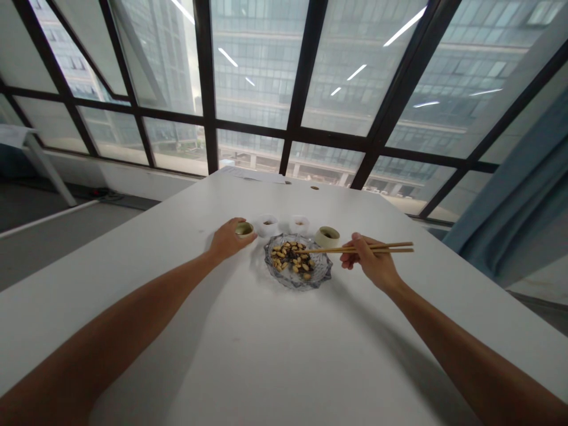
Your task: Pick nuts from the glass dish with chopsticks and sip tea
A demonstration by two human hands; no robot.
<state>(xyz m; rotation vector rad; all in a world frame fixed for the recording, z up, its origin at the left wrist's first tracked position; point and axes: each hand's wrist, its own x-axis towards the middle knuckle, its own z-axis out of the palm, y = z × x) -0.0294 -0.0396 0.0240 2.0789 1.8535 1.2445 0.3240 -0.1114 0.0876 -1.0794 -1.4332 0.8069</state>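
Observation:
A clear glass dish (320,274) with a scalloped rim sits on the white table and holds several pale and dark nuts or beans. My right hand (370,262) grips a pair of wooden chopsticks (337,249), whose tips reach over the dish among the nuts. My left hand (227,239) is curled around a small cream cup (244,228) left of the dish. A second cream cup (327,236) stands just right of the dish's far edge, close to my right hand. Two small white cups (268,224) (299,223) stand behind the dish.
The white table (266,349) stretches toward a wall of large windows with black frames. A small dark spot (315,188) lies near the table's far edge, beside some paper (248,173). A blue curtain (519,213) hangs at the right. Another table leg (47,168) shows at far left.

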